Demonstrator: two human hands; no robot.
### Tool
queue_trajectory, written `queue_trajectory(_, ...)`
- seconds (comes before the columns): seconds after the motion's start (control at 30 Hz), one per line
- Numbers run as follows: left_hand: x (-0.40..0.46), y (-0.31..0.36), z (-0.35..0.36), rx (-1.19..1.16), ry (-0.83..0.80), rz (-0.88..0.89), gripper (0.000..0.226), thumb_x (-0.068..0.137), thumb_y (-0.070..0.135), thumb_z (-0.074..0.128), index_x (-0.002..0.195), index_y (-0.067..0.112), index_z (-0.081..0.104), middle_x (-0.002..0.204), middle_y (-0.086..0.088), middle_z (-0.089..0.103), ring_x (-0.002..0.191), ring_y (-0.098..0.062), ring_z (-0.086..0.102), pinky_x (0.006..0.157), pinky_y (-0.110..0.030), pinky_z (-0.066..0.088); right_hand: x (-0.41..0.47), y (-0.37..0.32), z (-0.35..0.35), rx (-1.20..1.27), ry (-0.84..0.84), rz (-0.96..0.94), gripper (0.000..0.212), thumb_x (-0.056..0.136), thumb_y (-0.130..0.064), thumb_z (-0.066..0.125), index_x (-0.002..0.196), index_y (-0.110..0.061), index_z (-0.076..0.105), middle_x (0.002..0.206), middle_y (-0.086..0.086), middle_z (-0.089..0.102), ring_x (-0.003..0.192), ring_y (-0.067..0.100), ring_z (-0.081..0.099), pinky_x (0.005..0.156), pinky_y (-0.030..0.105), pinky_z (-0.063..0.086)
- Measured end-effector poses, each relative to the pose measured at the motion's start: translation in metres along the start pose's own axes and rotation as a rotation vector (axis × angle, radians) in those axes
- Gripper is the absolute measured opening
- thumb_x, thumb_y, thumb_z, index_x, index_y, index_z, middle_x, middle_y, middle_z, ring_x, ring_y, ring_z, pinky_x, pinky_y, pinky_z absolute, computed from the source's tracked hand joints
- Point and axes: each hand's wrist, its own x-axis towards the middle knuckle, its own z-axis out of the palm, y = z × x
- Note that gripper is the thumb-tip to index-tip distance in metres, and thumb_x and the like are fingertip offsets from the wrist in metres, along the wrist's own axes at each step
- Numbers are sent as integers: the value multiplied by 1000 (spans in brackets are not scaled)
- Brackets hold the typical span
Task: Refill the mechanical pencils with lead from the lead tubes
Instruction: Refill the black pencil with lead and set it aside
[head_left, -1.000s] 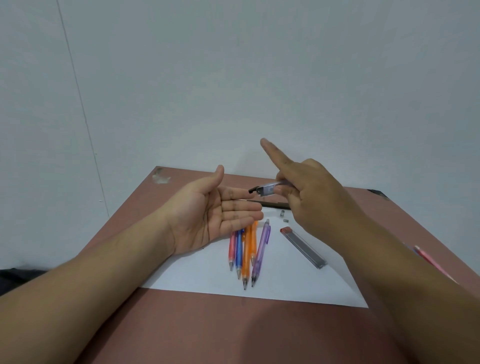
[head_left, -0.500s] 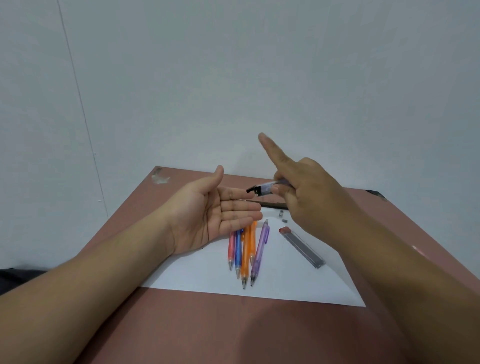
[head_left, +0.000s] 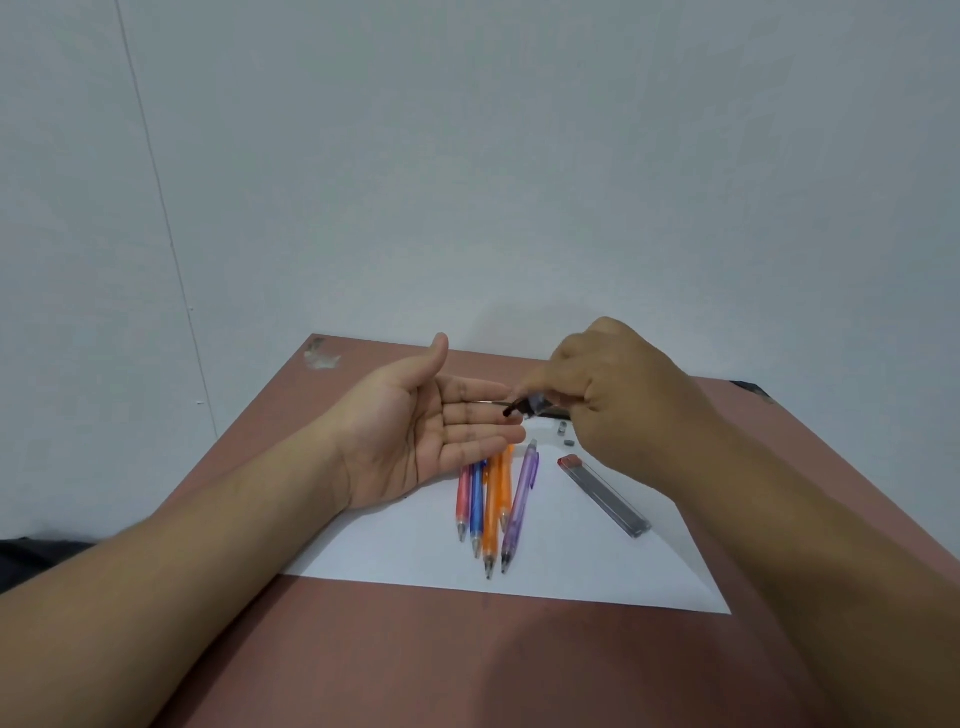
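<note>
Right hand (head_left: 618, 395) of ours pinching a lead tube (head_left: 530, 404) over our flat, palm-up left hand (head_left: 421, 431), fingers together, five pencils (head_left: 493, 499) and second tube (head_left: 605, 496) on paper (head_left: 405, 551) mid-tabletop (head_left: 363, 665).

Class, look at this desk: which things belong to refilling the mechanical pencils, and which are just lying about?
Belong to the job:
- lead tube gripped in the right hand
- open left hand, palm up beside its tip
- second lead tube lying on the paper
- five mechanical pencils
- two small grey caps

Just lying about:
- white paper
- brown table
- dark stick behind the hands
</note>
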Motion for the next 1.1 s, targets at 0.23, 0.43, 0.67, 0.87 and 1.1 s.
queue_trajectory(0.23, 0, 0, 0, -9, 7, 1, 73, 101, 57, 38, 130, -9, 53, 124, -31, 65, 116, -42, 66, 95, -43, 54, -7, -4, 5, 260, 167, 85, 83, 105, -22, 50, 149, -65, -4, 97, 0, 54, 84, 15, 56, 77, 36, 56)
queue_trajectory(0.43, 0, 1, 1, -10, 17, -3, 72, 101, 57, 39, 129, -9, 54, 124, -31, 65, 115, -43, 66, 96, -44, 53, -5, -2, 8, 263, 179, 66, 85, 104, -15, 52, 149, -66, 2, 95, 1, 58, 86, 19, 55, 74, 34, 53)
queue_trajectory(0.67, 0, 0, 0, -8, 14, -2, 73, 101, 57, 38, 130, -8, 55, 124, -31, 65, 115, -42, 66, 95, -43, 55, -5, 0, 8, 268, 159, 87, 72, 104, -11, 50, 151, -59, 24, 96, -1, 61, 89, 17, 52, 80, 38, 53)
queue_trajectory(0.87, 1, 1, -1, -16, 5, -4, 73, 101, 57, 38, 131, -7, 55, 125, -30, 65, 116, -42, 66, 94, -41, 56, -3, 0, 3, 203, 105, 108, 70, 105, -14, 49, 152, -58, 22, 102, -4, 60, 93, 15, 52, 83, 31, 50)
queue_trajectory(1.1, 1, -1, -2, -19, -7, -4, 65, 101, 51, 43, 130, -6, 54, 124, -30, 66, 114, -43, 67, 95, -43, 55, -7, 0, 15, 277, 172, 69, 57, 101, -1, 52, 146, -37, 52, 83, -8, 59, 89, 14, 44, 83, 38, 51)
